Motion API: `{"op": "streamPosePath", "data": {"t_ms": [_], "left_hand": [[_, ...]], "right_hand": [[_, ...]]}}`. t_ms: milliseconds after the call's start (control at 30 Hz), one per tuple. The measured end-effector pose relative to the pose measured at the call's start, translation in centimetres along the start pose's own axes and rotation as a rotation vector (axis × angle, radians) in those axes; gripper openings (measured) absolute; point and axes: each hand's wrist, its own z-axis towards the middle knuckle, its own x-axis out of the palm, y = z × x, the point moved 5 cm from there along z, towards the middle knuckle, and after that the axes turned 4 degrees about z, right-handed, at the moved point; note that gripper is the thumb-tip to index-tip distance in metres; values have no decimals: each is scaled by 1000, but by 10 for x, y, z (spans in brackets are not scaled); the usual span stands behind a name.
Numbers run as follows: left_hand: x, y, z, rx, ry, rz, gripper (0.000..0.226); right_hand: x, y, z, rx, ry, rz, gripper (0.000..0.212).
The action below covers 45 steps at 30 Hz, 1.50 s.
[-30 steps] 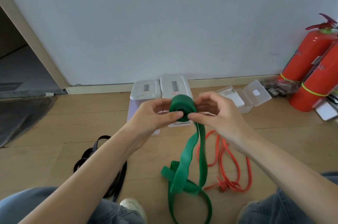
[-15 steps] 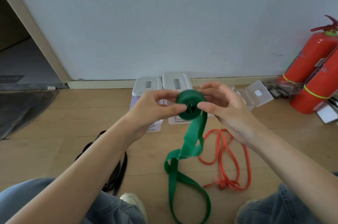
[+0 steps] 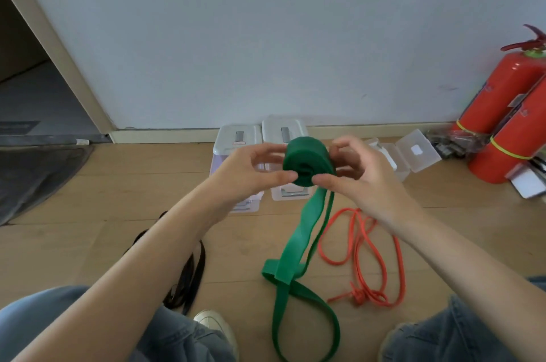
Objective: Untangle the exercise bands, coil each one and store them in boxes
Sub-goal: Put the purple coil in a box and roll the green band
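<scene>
Since half a second ago the green roll has turned between the fingers and taken up more strap; less slack lies folded on the floor, and the loose tail hangs straighter.

Left hand (image 3: 251, 168): thumb and fingers pinch the near face of the roll, thumb tip at its centre, probably to keep the inner turns from springing open. Right hand (image 3: 359, 175): fingers curl round the far side of the roll, thumb on the front edge, placed to feed and turn the next wrap. Both hands hold the green band (image 3: 307, 160) at chest height above the floor (image 3: 88, 228), clear of the other bands, so the tail can run up freely.

Uncoiled strap drops from the roll to the floor, crosses itself in a fold, then loops toward the lower edge of view. Coiling looks roughly half done, by my estimate.

Orange band (image 3: 366, 258) lies just right of the green tail, knotted near its lower end. Black band (image 3: 189, 279) lies left, partly under the left forearm. Two closed boxes (image 3: 236, 140) stand behind the hands by the wall; an open box (image 3: 413, 154) sits to their right, likely the destination. Two fire extinguishers (image 3: 508, 113) lean at far right.
</scene>
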Motion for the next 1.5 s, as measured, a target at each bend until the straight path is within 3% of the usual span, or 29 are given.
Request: {"op": "streamPosePath", "data": {"t_ms": [100,167,233,400,567,733,867,1067,1167,1333,1433,1500], "left_hand": [[4,-9,1,91,115,175,51],[14,-8,0,114,150,269,41],[13,-7,-1,103,95,236,32],[-3,-9,1,60,17,-204,35],[3,-4,-1,18,24,-379,40],[3,-9,-2,43,122,-3,41],[11,-10,-2,64,154,97,28],[-1,-4,0,15,-53,-56,31],[-5,-2,1,-4,-33,-82,30],[15,-2,0,95,153,393,39],[16,0,0,102,103,413,30],[8,-2,-2,73,67,154,26]], "right_hand": [[6,9,-1,-144,141,-360,31],[12,7,-2,-159,193,-382,32],[12,3,-1,-105,180,-224,33],[7,-5,0,101,106,276,52],[8,-1,-2,70,-30,340,33],[0,7,1,-46,40,10,30],[6,3,-2,-60,97,-96,39],[-3,-6,3,41,6,53,42],[-6,-5,3,29,-16,-3,38],[4,-2,-2,-55,155,-423,35],[5,-5,-2,0,129,-266,38],[-3,-7,0,48,55,0,40]]}}
